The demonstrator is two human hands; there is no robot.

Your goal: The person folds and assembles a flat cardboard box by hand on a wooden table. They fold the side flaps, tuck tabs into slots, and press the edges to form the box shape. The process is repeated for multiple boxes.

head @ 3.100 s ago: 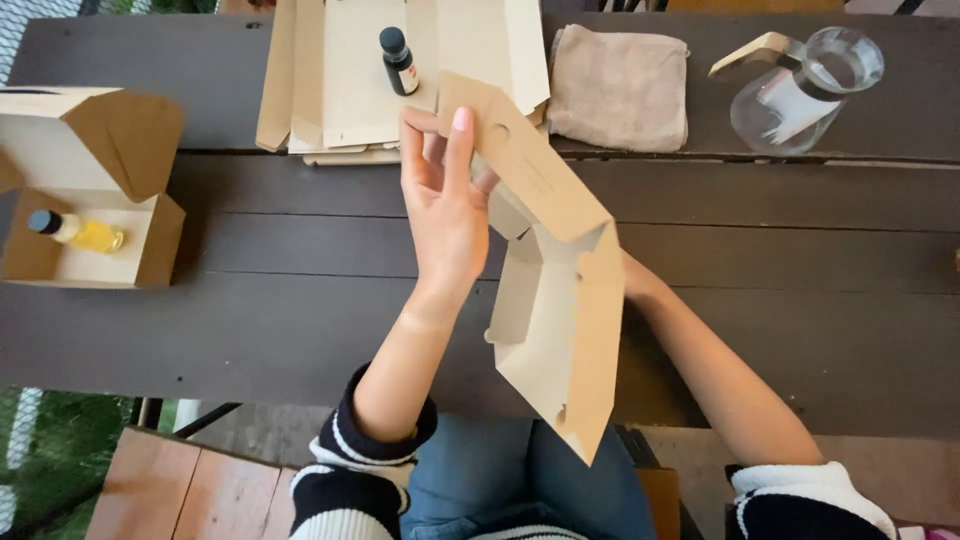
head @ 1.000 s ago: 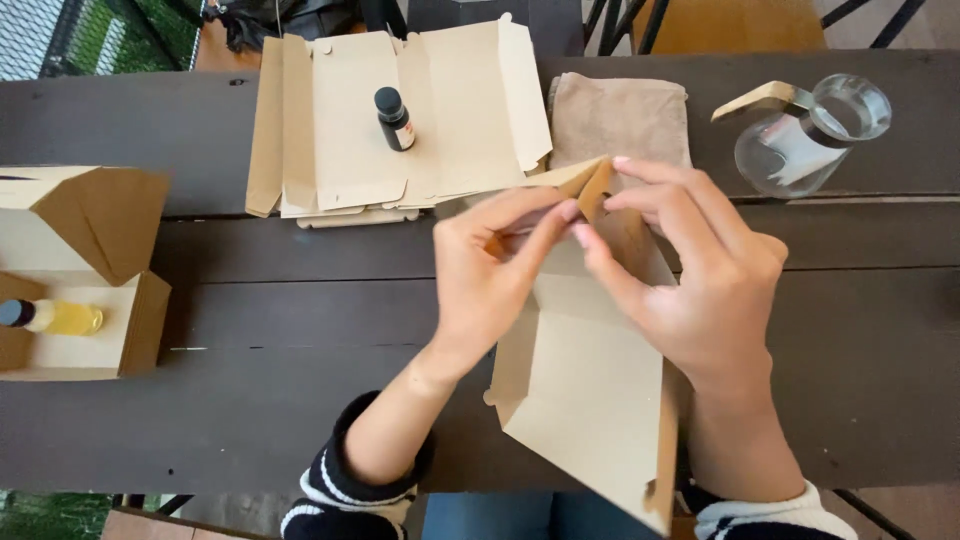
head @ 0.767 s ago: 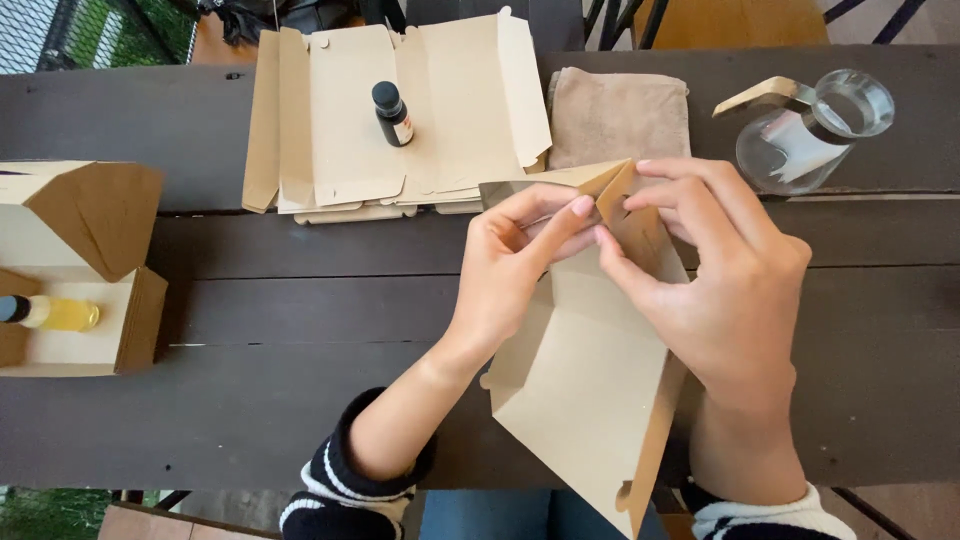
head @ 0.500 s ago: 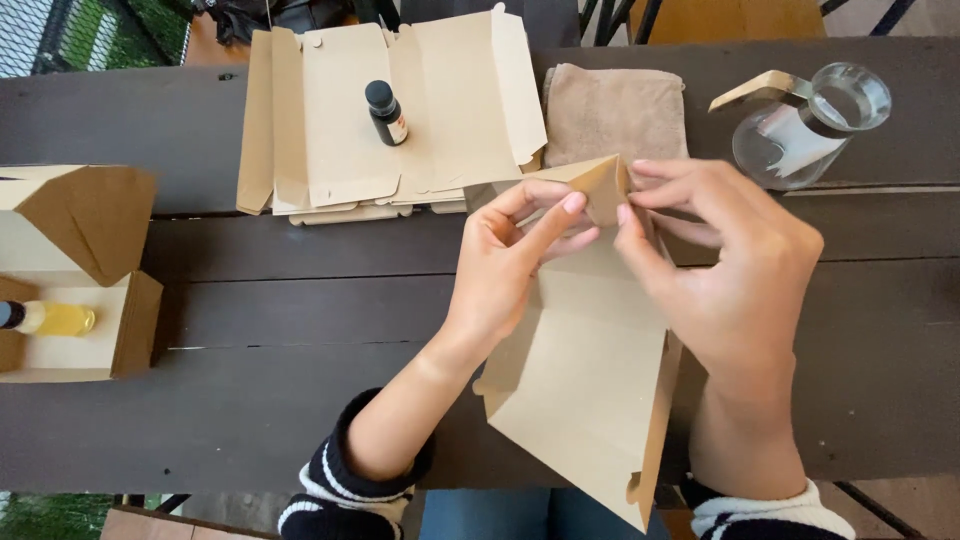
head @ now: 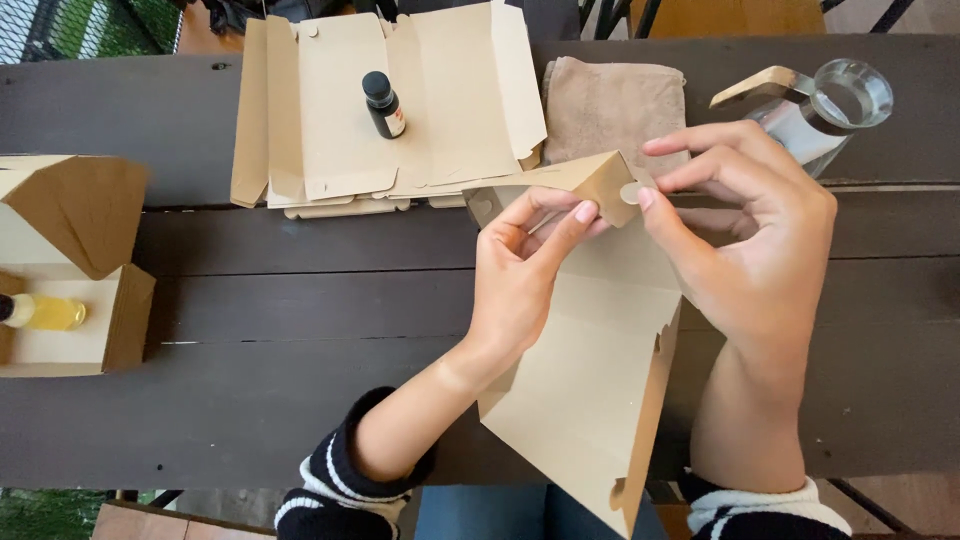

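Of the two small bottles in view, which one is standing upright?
The dark bottle with the black cap stands upright on the stack of flat cardboard blanks. The yellow bottle lies on its side inside the open box at the left edge.

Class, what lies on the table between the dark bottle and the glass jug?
In the head view, a folded beige cloth lies between the dark bottle and glass jug.

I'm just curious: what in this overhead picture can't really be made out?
- Cardboard box: its inside is hidden by its own panels; the left hand and right hand cover the top fold.
- Yellow bottle: its end is cut off by the left edge.
- Dark bottle: label too small to tell.
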